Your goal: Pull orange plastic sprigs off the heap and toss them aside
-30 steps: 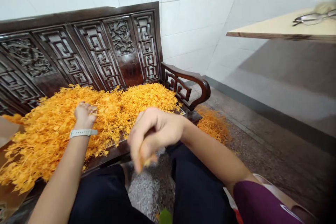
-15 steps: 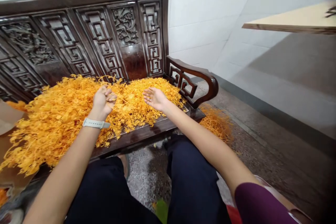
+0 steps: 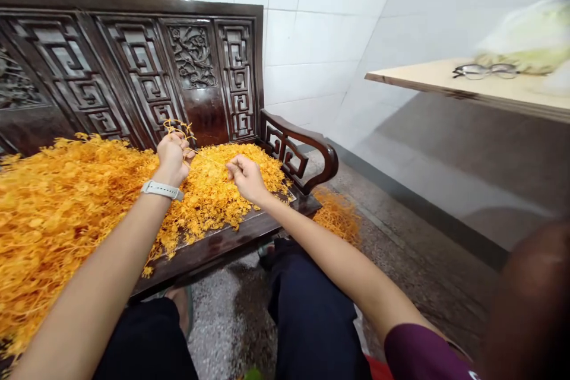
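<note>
Orange-yellow plant sprigs, which look like dried or dyed flowers, lie in a large heap (image 3: pixel 84 190) and a smaller heap (image 3: pixel 214 190) on a dark wooden bench. My left hand (image 3: pixel 173 157), with a pale watch strap on its wrist, is closed around a thin yellow sprig (image 3: pixel 178 126) whose curled end sticks up above the fist. To the right, my right hand (image 3: pixel 246 175) pinches thumb and fingers together over the smaller heap. A thin strand seems to run from the left fist to this pinch, though its end is hidden by the fingers.
The bench has a carved backrest (image 3: pixel 202 110) and a curved armrest (image 3: pixel 327 160). Orange stems (image 3: pixel 338 214) are piled on the floor beside it. At right, a pale wooden board (image 3: pixel 414 77) juts out, with eyeglasses (image 3: pixel 485 71) and a plastic bag (image 3: pixel 529 35) on it.
My right hand has gone from spread fingers to a pinch. My left hand still grips the sprig. The view has turned right, bringing the eyeglasses and bag into sight.
</note>
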`<action>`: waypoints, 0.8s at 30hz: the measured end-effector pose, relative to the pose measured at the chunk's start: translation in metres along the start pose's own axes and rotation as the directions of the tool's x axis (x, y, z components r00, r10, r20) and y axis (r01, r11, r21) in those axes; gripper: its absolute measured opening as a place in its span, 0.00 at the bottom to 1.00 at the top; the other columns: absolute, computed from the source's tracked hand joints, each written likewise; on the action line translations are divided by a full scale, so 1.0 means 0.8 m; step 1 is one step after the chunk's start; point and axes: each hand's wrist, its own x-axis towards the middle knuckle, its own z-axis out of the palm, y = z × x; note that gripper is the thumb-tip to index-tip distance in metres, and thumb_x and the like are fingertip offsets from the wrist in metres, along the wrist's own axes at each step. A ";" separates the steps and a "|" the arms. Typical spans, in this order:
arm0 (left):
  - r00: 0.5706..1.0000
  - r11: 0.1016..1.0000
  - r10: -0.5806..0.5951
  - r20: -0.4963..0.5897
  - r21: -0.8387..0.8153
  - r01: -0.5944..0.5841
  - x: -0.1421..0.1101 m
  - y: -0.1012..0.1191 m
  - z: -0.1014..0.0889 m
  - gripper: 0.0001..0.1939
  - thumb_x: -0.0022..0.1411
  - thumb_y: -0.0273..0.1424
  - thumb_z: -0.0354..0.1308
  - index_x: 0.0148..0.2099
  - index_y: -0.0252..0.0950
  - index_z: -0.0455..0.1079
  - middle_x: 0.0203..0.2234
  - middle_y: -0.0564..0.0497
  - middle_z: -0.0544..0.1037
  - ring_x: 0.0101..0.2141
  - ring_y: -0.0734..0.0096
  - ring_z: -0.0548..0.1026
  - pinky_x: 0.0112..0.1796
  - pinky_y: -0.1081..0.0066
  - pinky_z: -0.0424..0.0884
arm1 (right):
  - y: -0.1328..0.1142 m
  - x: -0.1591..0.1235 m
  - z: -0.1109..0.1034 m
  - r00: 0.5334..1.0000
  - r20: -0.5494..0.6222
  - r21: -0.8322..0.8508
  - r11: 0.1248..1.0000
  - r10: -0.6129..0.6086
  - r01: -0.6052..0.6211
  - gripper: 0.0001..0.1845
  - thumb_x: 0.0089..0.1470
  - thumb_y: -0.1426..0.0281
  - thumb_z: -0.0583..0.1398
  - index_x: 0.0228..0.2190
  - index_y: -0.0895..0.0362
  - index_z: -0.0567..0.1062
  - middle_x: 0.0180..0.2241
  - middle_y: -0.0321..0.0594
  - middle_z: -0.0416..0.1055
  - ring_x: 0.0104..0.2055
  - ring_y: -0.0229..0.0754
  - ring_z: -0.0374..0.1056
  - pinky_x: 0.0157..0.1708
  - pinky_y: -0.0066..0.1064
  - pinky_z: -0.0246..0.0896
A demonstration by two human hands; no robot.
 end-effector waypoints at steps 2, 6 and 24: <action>0.999 0.999 -0.026 -0.040 -0.047 0.024 0.012 -0.006 0.006 0.10 0.62 0.17 0.51 0.34 0.37 0.61 0.16 0.61 0.55 0.13 0.83 0.51 0.16 0.82 0.48 | -0.020 -0.005 0.000 0.971 0.017 -0.112 0.964 -0.239 0.240 0.10 0.66 0.72 0.52 0.34 0.55 0.71 0.30 0.39 0.74 0.32 0.39 0.68 0.36 0.33 0.64; 0.979 0.979 -0.110 -0.171 -0.190 0.077 0.039 -0.011 0.003 0.12 0.59 0.14 0.50 0.35 0.38 0.59 0.16 0.62 0.55 0.13 0.84 0.52 0.16 0.83 0.50 | -0.102 -0.038 0.019 0.829 0.252 -0.109 0.837 -0.499 0.536 0.15 0.60 0.81 0.50 0.36 0.55 0.75 0.36 0.41 0.78 0.41 0.41 0.72 0.47 0.34 0.67; 0.920 0.926 -0.161 0.357 -0.269 0.266 0.058 0.063 -0.055 0.12 0.75 0.21 0.48 0.37 0.36 0.64 0.19 0.59 0.60 0.14 0.85 0.57 0.12 0.88 0.46 | -0.045 0.055 0.032 0.793 0.229 0.729 0.440 0.565 -0.525 0.12 0.60 0.64 0.65 0.43 0.57 0.74 0.38 0.39 0.75 0.31 0.34 0.68 0.28 0.24 0.66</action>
